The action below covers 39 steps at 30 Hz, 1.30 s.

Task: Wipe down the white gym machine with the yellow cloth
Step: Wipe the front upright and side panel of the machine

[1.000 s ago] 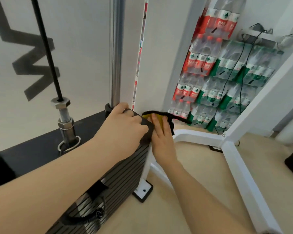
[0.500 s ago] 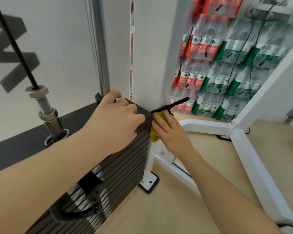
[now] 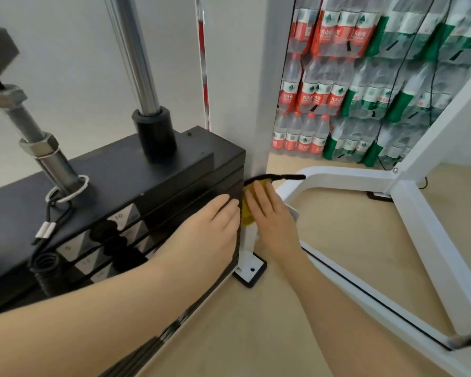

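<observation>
Right hand (image 3: 269,213): flat fingers press the yellow cloth (image 3: 247,213) on the white post (image 3: 249,238), middle of frame.
Left hand (image 3: 215,227): flat on the black weights (image 3: 152,186), holding nothing.

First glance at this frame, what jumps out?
The two hands at centre: the right hand presses a yellow cloth against the white upright post of the gym machine, while the left hand rests flat on the black weight stack. Behind, at upper right, stand stacked shrink-wrapped packs of red- and green-labelled water bottles.

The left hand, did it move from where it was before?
Yes. The left hand slid down off the top of the black weight stack onto its front side.
</observation>
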{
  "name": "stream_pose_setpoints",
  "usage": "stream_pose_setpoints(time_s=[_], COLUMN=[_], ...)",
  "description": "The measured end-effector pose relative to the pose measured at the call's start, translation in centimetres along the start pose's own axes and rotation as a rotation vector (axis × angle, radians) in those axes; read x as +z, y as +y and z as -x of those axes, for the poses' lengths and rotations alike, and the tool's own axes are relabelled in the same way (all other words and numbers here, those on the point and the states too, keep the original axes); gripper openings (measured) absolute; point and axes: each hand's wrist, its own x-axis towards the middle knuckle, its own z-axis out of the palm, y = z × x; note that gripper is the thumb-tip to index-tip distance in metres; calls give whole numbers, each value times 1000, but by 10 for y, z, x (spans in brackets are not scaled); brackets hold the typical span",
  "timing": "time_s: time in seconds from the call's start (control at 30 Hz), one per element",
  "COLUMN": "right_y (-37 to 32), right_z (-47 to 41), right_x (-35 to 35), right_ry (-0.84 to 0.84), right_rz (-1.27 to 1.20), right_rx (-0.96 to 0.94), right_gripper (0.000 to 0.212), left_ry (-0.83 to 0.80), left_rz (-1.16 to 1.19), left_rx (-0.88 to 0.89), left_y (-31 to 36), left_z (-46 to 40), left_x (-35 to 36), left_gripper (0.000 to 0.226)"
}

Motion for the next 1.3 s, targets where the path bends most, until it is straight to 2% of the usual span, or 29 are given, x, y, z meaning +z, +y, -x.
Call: stream_pose_setpoints(time_s=[0.07, 0.13, 0.2, 0.23, 0.3, 0.33, 0.43, 0.53, 0.6, 0.67, 0.73, 0.8, 0.87, 1.0, 1.1, 1.17, 1.3], right_y=[-4, -7, -16, -22, -38, -46, -67, -72, -71, -73, -79, -88, -106, -159, -209, -244, -321], right_z=[-15, -12, 3, 12, 29, 35, 52, 57, 61, 57, 49, 38, 29, 20, 20, 23, 20], right_x=[-12, -13, -5, 0, 16, 22, 38, 28, 22, -3, -27, -46, -69, -116, -161, -192, -246], right_ry=[15, -116, -362, -427, -388, -370, -364, -412, -442, -391, -295, -172, -129, 15, 108, 114, 8], right_rz=[-115, -167, -248, -329, -608, -703, -773, -802, -880, -840, -905, -1079, -1115, -1222, -1352, -1337, -1281], right_rx=[120, 237, 385, 537, 905, 942, 996, 986, 1026, 990, 1085, 1226, 1249, 1363, 1372, 1334, 1356], right_gripper=[82, 88, 75, 66, 56, 52, 57, 28, 32, 13, 3, 23, 31, 24, 11, 12, 5], left_ry=[-32, -74, -107, -125, -157, -173, -179, -143, -105, -25, 136, 208, 197, 325, 655, 784, 728], left_rz=[-28, -45, -43, -49, -27, -14, -7, 48, 112, 214, 330, 483, 598, 671, 821, 887, 980], left_rx=[16, 23, 26, 26, 20, 10, 19, -11, -20, -17, -6, 5, 7, -49, 33, 80, 20], left_y=[9, 16, 22, 25, 27, 27, 26, 26, 26, 26, 30, 35, 38, 39, 44, 40, 31], left_z=[-2, -4, -5, -6, -6, -6, -4, -2, 3, 13, 28, 49, 72, 129, 177, 213, 284], left_x=[3, 5, 11, 14, 19, 20, 22, 21, 16, 13, 13, 12, 14, 24, 32, 38, 51], left_gripper=[63, 64, 65, 65, 63, 61, 57, 57, 57, 52, 49, 44, 34, 31, 24, 18, 25])
